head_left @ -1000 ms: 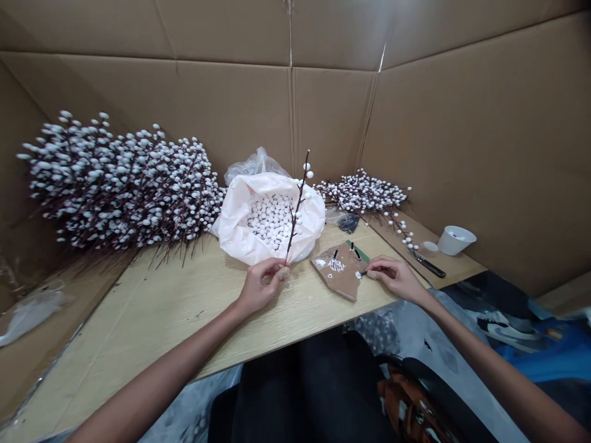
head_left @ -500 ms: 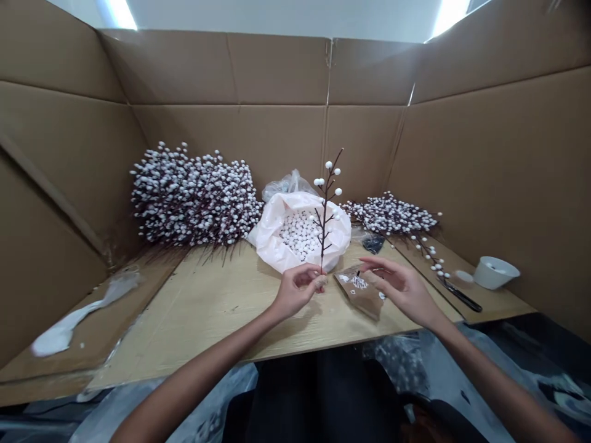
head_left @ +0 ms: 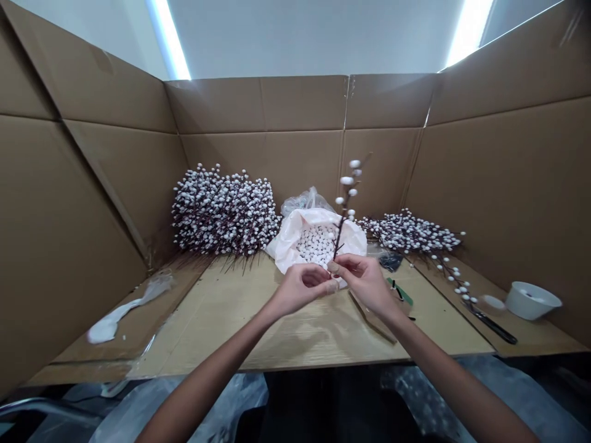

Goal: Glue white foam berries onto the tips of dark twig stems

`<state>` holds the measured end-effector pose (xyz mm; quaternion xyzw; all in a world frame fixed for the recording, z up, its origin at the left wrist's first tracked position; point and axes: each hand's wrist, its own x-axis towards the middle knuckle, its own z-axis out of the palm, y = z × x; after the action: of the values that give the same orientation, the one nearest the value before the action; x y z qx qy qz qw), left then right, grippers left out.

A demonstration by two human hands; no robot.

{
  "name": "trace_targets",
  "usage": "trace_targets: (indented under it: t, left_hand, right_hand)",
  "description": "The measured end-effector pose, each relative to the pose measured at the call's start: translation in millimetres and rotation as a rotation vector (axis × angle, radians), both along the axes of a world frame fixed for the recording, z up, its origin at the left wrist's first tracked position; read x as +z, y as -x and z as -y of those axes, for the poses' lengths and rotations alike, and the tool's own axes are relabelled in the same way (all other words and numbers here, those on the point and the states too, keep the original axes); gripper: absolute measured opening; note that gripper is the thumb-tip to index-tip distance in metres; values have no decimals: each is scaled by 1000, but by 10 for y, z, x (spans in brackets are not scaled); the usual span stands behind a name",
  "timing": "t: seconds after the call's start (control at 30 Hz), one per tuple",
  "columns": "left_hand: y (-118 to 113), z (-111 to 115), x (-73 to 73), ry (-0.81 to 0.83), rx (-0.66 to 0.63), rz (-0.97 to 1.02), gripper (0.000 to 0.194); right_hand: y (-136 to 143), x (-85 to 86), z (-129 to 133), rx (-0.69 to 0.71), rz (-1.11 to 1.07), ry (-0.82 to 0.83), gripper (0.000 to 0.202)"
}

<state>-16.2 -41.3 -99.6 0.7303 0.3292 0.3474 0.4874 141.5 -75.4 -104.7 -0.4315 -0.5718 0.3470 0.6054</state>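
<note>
A dark artificial berry branch (head_left: 342, 223) stands nearly upright, tilted a little to the right, with several white berries on its upper twigs. My left hand (head_left: 302, 289) pinches the bottom of its stem. Just above, my right hand (head_left: 367, 282) has thumb and fingers closed around the stem. Bare twigs show on the lower part, and the fingertips hide the stem's end. Behind the hands, a white plastic bag (head_left: 287, 243) lies open, full of loose white berries (head_left: 316, 244). A brown cardboard piece (head_left: 376, 323) lies under my right hand, partly covered by it.
A big heap of berry branches (head_left: 226, 212) lies at the back left, a smaller pile (head_left: 413, 231) at the back right. On the right are a white cup (head_left: 533, 300) and a black-handled tool (head_left: 494, 325). Crumpled white plastic (head_left: 113, 317) lies left. Cardboard walls (head_left: 286, 104) surround the table.
My right hand has moved left from over the cardboard piece to the branch's stem and closed on it. The branch has tilted right. The camera view has shifted up and left.
</note>
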Motion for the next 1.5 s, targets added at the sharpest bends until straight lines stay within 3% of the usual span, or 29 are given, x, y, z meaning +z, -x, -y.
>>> trace_targets:
  t: [0.13, 0.23, 0.5, 0.73, 0.9, 1.1, 1.3, 1.5]
  left_hand:
    - [109, -103, 316, -80, 112, 36, 37]
    - [68, -155, 440, -68, 83, 165, 40]
    - [-158, -277, 491, -27, 88, 405, 22]
    - [-246, -425, 583, -28, 143, 536, 25]
    - [-233, -483, 750, -1, 156, 631, 26]
    - [-245, -453, 942, -30, 93, 647, 19]
    - [-240, -469, 936, -23, 53, 648, 16]
    - [-196, -505, 898, -14, 51, 676, 14]
  right_hand:
    - [21, 45, -49, 19, -6, -41, 25]
    - [55, 58, -98, 42, -15, -82, 24]
    - [98, 128, -249, 59, -112, -121, 21]
    - [-70, 247, -446, 116, -48, -149, 32]
    - [-310, 80, -883, 130, 349, -17, 47]
    - [-228, -223, -1345, 98, 725, 108, 8]
    - [-43, -369, -1524, 120, 1004, 165, 10]
    - [-30, -370, -1541, 127, 1046, 174, 16]
